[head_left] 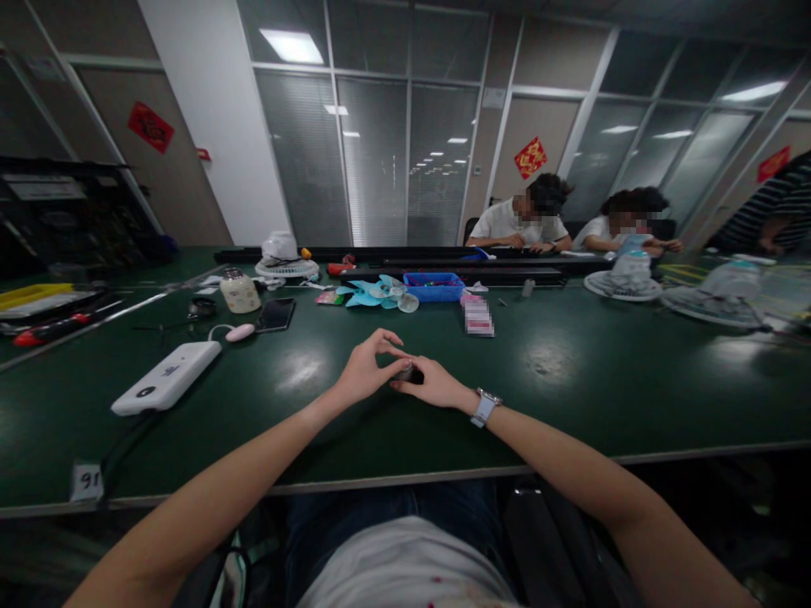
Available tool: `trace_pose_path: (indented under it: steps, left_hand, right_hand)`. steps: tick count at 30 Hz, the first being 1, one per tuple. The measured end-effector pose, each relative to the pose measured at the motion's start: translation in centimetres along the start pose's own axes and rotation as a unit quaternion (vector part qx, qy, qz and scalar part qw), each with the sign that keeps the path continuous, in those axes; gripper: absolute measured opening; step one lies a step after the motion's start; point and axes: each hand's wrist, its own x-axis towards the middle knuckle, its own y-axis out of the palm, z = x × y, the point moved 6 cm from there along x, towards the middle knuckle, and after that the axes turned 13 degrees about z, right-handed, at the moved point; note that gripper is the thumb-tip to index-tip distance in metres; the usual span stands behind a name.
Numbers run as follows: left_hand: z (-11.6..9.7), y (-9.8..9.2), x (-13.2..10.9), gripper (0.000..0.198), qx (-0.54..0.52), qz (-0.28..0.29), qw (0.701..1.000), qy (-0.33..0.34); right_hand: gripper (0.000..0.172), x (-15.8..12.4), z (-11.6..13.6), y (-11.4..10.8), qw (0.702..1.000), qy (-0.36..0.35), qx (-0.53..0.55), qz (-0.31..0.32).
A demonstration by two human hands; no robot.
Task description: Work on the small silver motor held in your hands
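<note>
Both of my hands meet over the green table (418, 447), near the middle of the view. A small greyish, roundish object (406, 370) sits between them, largely covered by fingers. My left hand (369, 367) has its thumb against this object, with the index finger curved above. My right hand (437, 384), below a wrist with a pale-banded watch (485, 407), curls its thumb and fingers around the object's right side. What exactly the object is cannot be made out.
Left lie a white power strip (168, 377), a phone (276, 314) and a patterned jar (240, 291). Beyond my hands are light-blue pieces (373, 292), a blue tray (434, 286) and a pink-white packet (477, 315). White fans stand farther back; people sit across the table.
</note>
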Motion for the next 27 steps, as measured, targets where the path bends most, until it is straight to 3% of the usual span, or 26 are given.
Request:
trace_pose_path:
  steps: [17,22,27]
  left_hand:
    - [0.4,-0.7,0.0,0.025,0.006,-0.068,0.998,0.003]
    - [2.0,-1.3,0.1,0.025,0.041,-0.087,0.995,-0.040]
    - [4.5,-2.2,-0.1,0.023,0.086,-0.109,0.982,-0.131]
  right_hand:
    - [0.034,-0.1,-0.1,0.0,0.999,0.023,-0.022,0.003]
    - [0.033,-0.2,-0.1,0.0,0.999,0.031,-0.030,0.007]
    - [0.033,-0.3,0.3,-0.2,0.999,0.026,-0.021,0.010]
